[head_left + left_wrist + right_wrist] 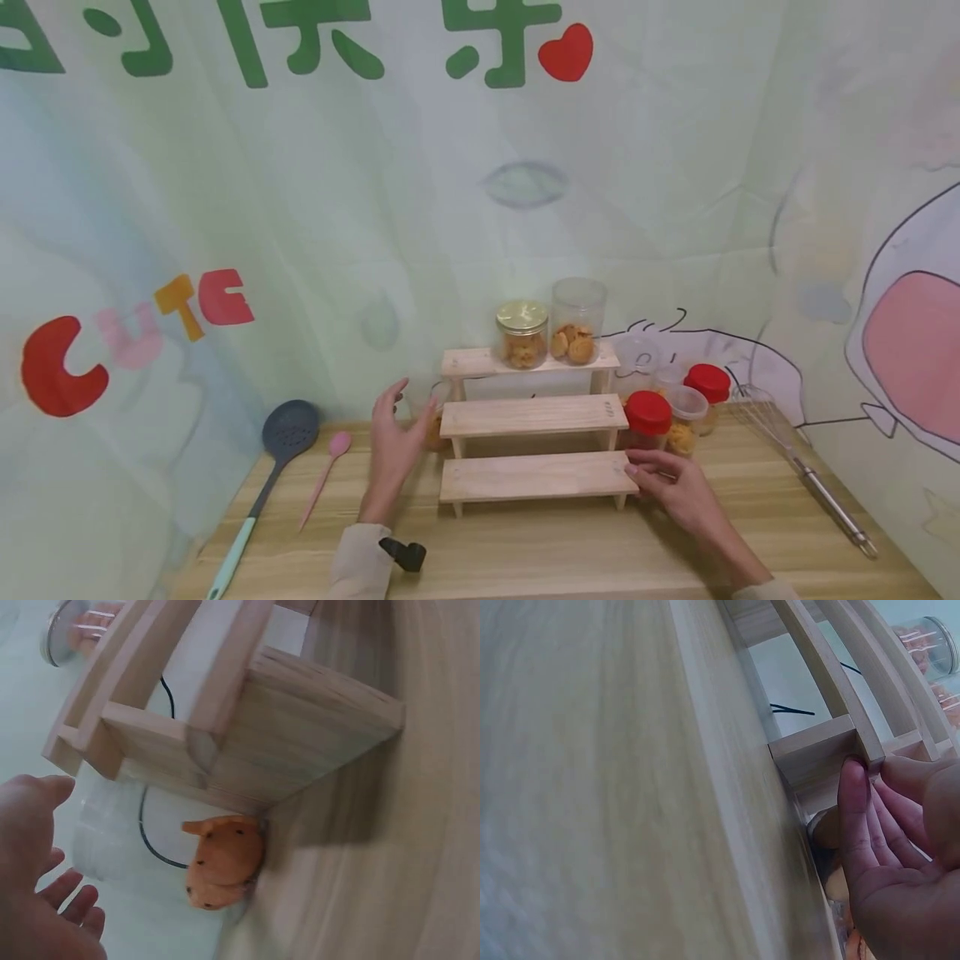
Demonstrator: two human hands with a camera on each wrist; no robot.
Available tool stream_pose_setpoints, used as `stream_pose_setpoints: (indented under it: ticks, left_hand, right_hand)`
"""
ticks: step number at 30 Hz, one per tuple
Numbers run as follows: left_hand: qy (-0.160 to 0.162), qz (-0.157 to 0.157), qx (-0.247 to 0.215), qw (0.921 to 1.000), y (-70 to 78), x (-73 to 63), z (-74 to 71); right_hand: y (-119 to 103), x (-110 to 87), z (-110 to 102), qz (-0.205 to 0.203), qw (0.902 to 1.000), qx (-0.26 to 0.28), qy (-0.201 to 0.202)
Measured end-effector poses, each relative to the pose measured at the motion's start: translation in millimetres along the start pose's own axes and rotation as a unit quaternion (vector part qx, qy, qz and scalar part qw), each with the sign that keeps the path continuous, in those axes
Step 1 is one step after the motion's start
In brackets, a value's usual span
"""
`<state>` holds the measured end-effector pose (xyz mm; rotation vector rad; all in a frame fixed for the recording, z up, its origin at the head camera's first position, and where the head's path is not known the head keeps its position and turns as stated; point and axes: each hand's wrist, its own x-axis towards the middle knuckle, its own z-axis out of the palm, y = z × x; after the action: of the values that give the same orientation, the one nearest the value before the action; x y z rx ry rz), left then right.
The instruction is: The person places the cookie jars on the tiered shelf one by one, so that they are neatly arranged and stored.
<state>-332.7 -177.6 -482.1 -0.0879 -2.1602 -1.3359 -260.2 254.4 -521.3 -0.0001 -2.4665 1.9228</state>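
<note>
A three-step wooden shelf (537,477) stands on the table. My right hand (678,492) pinches the right end of its lowest step; in the right wrist view, the thumb and fingers (855,787) meet around the board's corner. My left hand (396,442) is raised at the shelf's left side, fingers spread and holding nothing. Close to it stands a clear jar (105,832) with brown cookies (225,862) at its bottom, partly hidden in the head view. On the top step sit a gold-lidded cookie jar (522,333) and a taller clear jar (580,321) of cookies.
Right of the shelf cluster red-lidded jars (648,414) and a clear-lidded tub (684,417) of yellow food. A whisk (813,483) lies at the far right. At the left lie a slotted skimmer (288,433) and a pink spoon (330,467). A printed curtain (337,208) hangs behind.
</note>
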Motion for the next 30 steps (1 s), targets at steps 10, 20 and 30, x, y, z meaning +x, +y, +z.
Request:
stream_pose_setpoints:
  ticks: [10,20,30]
  left_hand:
    - [-0.036,-0.029,-0.003,0.9989,-16.7,-1.7,3.4]
    - [-0.069,-0.019,-0.01,0.9974,-33.5,-6.0,8.8]
    - [-0.071,-0.069,0.007,0.9951,-37.9,-8.8,2.9]
  right_hand:
    - [-0.4,-0.8,1.4,-0.016,0.9998,0.011,-0.003]
    - [0.3,-0.2,1.2,-0.008,0.9999,0.014,-0.003]
    - [1.6,-0.5,1.8,-0.015,0.9998,0.012,-0.005]
